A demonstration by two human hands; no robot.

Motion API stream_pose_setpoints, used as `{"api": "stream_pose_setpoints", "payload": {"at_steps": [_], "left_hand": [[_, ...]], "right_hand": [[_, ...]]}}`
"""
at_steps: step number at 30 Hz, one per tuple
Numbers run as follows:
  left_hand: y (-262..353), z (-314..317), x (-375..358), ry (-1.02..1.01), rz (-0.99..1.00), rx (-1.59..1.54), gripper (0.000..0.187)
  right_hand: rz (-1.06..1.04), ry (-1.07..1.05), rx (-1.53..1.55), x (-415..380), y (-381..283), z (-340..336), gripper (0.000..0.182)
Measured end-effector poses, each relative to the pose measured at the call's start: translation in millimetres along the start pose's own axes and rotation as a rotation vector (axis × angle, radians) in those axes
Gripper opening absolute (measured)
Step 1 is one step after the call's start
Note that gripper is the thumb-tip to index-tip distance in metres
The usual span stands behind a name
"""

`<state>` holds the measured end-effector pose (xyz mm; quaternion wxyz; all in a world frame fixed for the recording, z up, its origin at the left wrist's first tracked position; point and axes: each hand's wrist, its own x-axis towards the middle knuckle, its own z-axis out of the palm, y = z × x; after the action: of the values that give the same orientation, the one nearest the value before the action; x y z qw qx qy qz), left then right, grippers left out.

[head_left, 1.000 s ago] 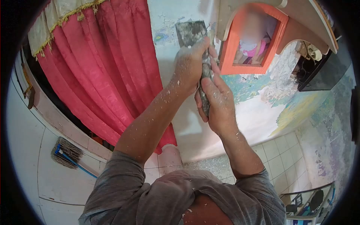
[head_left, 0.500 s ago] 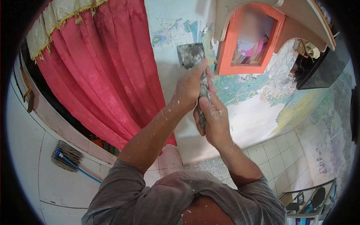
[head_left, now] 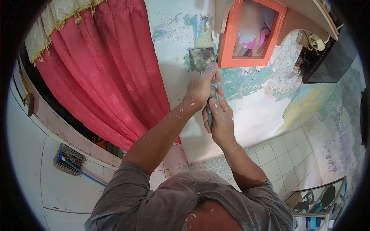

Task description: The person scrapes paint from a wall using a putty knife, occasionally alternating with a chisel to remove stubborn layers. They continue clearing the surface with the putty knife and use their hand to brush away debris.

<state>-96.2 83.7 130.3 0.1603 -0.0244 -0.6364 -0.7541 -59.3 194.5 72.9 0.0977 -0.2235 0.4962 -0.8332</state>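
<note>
Both hands are closed around one paint scraper (head_left: 203, 58) with a wide, worn metal blade. My left hand (head_left: 200, 87) wraps the upper handle, close to the blade. Below it, my right hand (head_left: 222, 117) grips the lower end of the handle. The blade lies over the wall (head_left: 171, 56), where old blue, green and yellow paint shows between white patches. Pale flakes dot both forearms. Just right of the blade is an orange picture frame (head_left: 227, 46).
A red curtain (head_left: 115, 73) hangs at the left, with a mop (head_left: 71, 159) beyond it. A shelf (head_left: 304, 23) and a dark screen (head_left: 331, 61) jut out at upper right. Debris (head_left: 212, 169) lies on the floor by the wall; a mirror-topped piece (head_left: 320, 198) stands lower right.
The scraper and both hands have shifted slightly to the right, and the blade sits a little lower in view. My grip is unchanged; the camera view has shifted a little.
</note>
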Motion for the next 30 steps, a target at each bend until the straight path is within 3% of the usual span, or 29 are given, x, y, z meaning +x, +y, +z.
{"api": "stream_pose_setpoints", "payload": {"at_steps": [5, 11, 14, 20, 23, 26, 28, 30], "left_hand": [[12, -1, 8, -0.026, 0.027, 0.125, 0.048], [-12, 1, 17, -0.023, 0.093, 0.051, 0.049], [22, 10, 23, 0.016, 0.135, 0.061, 0.048], [-16, 0, 15, -0.017, 0.102, 0.034, 0.047], [20, 9, 21, -0.007, 0.093, 0.06, 0.046], [3, 5, 23, -0.019, 0.064, 0.011, 0.045], [-2, 3, 18, -0.024, 0.057, 0.022, 0.045], [4, 5, 20, -0.035, 0.04, 0.029, 0.046]], "right_hand": [[-0.041, -0.053, -0.106, 18, -3, 0, 0.032], [-0.07, -0.052, -0.128, 23, 3, -13, 0.03], [-0.108, -0.094, -0.159, 35, -16, -9, 0.03], [-0.075, -0.043, -0.148, 20, -5, -8, 0.03], [-0.088, -0.099, -0.143, 30, -12, -9, 0.029], [-0.154, -0.104, -0.144, 31, -10, -7, 0.03], [-0.024, -0.013, -0.136, 22, 0, -8, 0.028], [-0.088, -0.042, -0.172, 31, -11, -7, 0.028]]}}
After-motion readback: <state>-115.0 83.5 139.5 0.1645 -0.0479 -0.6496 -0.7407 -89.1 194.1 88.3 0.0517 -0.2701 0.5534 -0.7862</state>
